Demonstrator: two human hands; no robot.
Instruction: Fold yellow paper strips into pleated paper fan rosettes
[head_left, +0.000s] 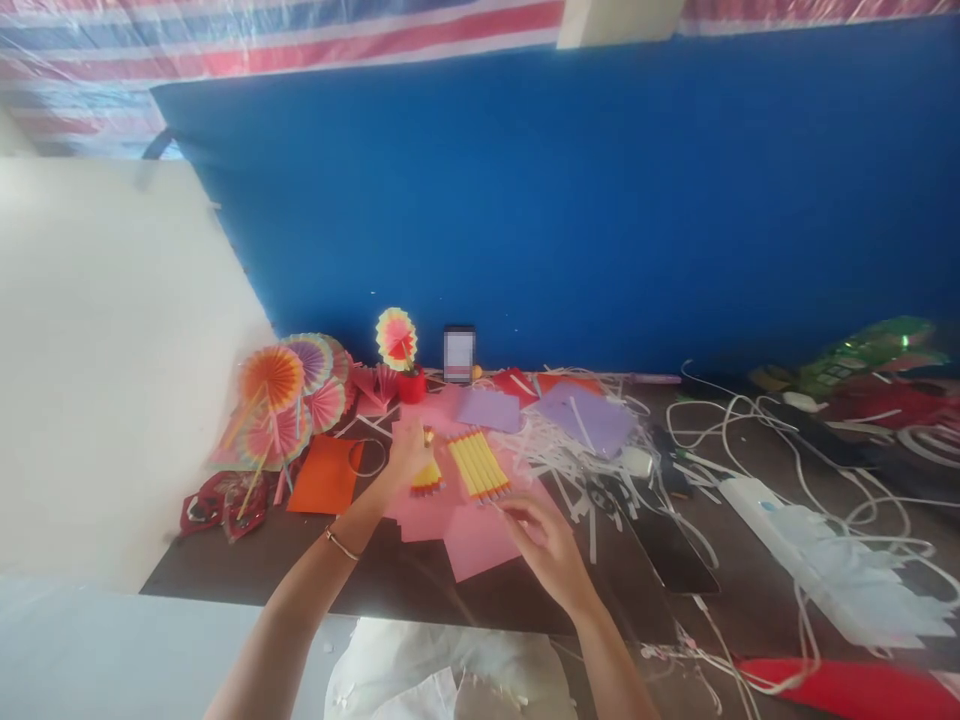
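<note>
A: And the left hand [409, 453] pinches the small yellow fold [427, 479] over pink paper [480, 542]!
B: Right hand [541, 538]?
A: Fingertips at the near edge of the big yellow fold [478, 465], just right of the small one!
B: Pinching it?
A: Can't tell from here!

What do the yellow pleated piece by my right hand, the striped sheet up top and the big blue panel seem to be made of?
The yellow pleated piece looks like matte paper, given its crisp folds. The striped sheet seems to be glossy plastic: it's wrinkled, with shiny highlights. The blue panel looks flat and smooth, perhaps painted board.
</note>
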